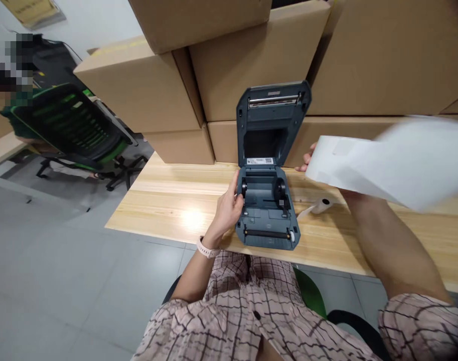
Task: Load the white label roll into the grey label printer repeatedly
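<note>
A dark grey label printer [267,210] sits on the wooden table [168,200] with its lid [272,123] swung up and the roll bay bare. My left hand [229,208] grips the printer's left side, fingers curled round the edge. My right hand [307,159], mostly hidden, holds a wide white paper strip [383,163] raised to the right of the printer; the strip is blurred. A small white roll core [324,203] with a paper tail lies on the table just right of the printer.
Stacked cardboard boxes [251,65] stand along the back of the table, right behind the printer lid. A black and green office chair [68,128] stands on the grey floor at left. The table's front edge runs close to my lap.
</note>
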Tool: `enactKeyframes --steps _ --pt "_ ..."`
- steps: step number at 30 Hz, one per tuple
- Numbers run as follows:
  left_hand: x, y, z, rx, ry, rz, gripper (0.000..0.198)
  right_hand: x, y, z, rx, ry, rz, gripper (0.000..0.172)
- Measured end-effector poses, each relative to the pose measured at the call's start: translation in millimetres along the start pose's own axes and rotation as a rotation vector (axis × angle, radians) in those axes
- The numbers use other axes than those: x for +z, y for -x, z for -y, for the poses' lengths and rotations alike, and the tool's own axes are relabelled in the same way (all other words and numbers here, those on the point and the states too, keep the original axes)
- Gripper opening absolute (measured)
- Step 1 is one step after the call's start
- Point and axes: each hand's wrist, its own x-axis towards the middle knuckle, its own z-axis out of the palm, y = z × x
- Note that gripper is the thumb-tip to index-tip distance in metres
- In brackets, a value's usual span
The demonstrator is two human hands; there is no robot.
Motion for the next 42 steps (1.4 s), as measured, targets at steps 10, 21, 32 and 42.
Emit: enactKeyframes --steps 10,21,32,42 --pt "-0.1 -2 -2 -0.064 -0.028 0.008 0.076 70 -45 96 -0.039 0.728 0.705 0.064" --pt "1.4 1 1 -0.049 0.031 -0.006 0.074 92 -23 58 -0.177 0.761 0.569 0.067" --pt "4.7 1 -5 -0.11 0.111 -0.018 0.064 135 118 71 -0.339 0.73 0.181 0.066" --pt "6.4 2 3 -0.117 0.205 -0.002 0.057 160 125 90 -0.359 0.714 0.108 0.055"
